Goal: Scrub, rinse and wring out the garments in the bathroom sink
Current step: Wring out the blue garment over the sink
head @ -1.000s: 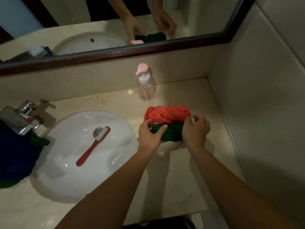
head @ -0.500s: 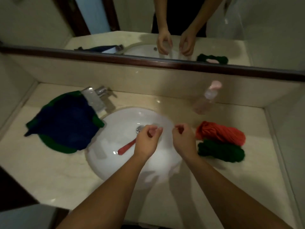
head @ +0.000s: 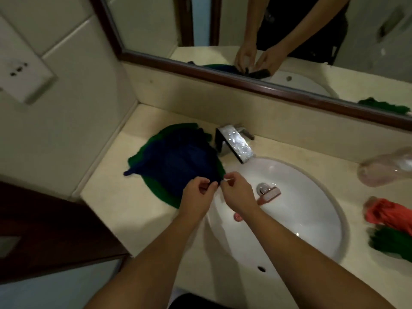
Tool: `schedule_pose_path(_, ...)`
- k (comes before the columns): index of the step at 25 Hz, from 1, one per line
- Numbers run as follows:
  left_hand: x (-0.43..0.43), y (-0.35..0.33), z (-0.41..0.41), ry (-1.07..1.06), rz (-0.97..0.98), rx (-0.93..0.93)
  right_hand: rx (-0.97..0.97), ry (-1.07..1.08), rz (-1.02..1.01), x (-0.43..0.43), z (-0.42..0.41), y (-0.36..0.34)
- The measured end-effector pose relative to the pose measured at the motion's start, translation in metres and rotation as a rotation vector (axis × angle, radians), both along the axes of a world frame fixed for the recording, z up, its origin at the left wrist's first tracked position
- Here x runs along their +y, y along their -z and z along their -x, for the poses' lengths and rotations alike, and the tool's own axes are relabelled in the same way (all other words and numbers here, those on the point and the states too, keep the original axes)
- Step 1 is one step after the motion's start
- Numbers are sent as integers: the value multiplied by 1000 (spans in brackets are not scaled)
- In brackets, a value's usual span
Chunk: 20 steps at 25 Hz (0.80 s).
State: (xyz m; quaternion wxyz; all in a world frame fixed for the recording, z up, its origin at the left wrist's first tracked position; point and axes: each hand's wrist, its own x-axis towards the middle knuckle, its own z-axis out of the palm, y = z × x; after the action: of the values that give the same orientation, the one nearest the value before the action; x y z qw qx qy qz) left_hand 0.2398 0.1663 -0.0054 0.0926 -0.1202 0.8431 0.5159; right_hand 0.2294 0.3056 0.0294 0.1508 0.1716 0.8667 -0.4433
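The left hand and right hand pinch the edge of the dark blue cloth garment; pulling could drag the green cloth garment underneath off the table.

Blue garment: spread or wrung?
Spread: the blue garment lies flat over a green garment; left hand and right hand pinch its near edge.
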Motion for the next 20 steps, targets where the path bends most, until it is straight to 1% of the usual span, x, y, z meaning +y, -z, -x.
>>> schedule_pose_path(1, -21, 6, 6, 41, 68, 8, -8, -40, -26, -20, 9, 3)
schedule_pose_path(3, -49, 17, 15, 187, 194, 39, -18, -49, -71, -46, 25, 11)
schedule_pose_path(5, -70, 28, 17, 350, 266, 74, -57, -21, -77, -56, 35, 20)
schedule_pose_path(7, -85, 41, 14, 467, 324, 158, -94, 6, -78, -58, 38, 26)
schedule_pose_path(9, -92, 54, 11, 442, 311, 300, -105, 37, -91, -54, 39, 28)
schedule_pose_path(11, -91, 59, 14, 388, 276, 357, -84, 76, -64, -51, 41, 28)
schedule_pose_path(14, -85, 55, 16, 364, 263, 336, -45, 105, 14, -49, 40, 21)
schedule_pose_path(16, -84, 48, 16, 327, 202, 305, -58, 106, 48, -50, 37, 18)
schedule_pose_path(18, -85, 37, 22, 246, 96, 263, -69, 99, 75, -52, 35, 15)
schedule_pose_path(20, -88, 25, 38, 174, 89, 236, -79, 83, 79, -55, 34, 12)
